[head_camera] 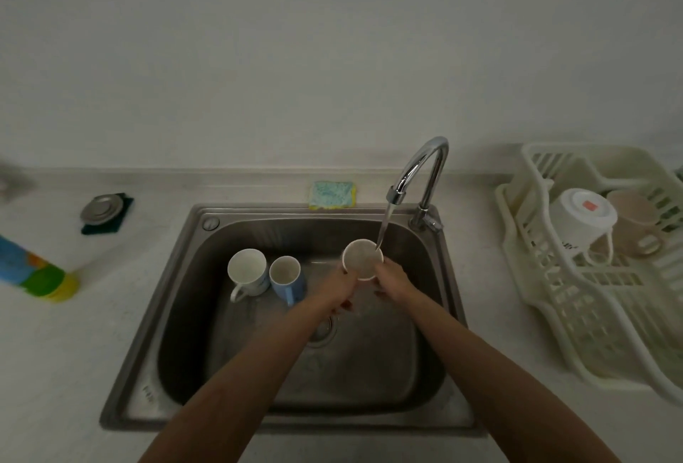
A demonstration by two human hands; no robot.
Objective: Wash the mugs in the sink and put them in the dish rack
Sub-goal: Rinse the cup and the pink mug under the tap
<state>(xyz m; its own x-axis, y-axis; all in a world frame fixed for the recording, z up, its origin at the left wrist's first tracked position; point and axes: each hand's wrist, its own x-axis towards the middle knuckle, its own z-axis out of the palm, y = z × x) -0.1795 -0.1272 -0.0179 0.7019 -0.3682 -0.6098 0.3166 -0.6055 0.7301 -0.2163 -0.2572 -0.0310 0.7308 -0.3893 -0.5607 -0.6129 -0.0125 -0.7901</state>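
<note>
Both hands hold a pale mug (361,256) upright under the running tap (425,174). My left hand (340,290) grips its left side and my right hand (391,279) grips its right side. Water streams into the mug's far rim. A white mug (247,270) and a blue mug (286,277) stand upright side by side in the steel sink (177,314), left of my hands. The cream dish rack (576,300) on the right holds an upturned white mug (582,216) and a beige mug (634,222).
A yellow-edged sponge (332,195) lies behind the sink. A metal sink stopper (99,208) rests on a dark pad at the left. A colourful bottle (40,272) lies on the left counter. The drain (323,331) sits under my left forearm.
</note>
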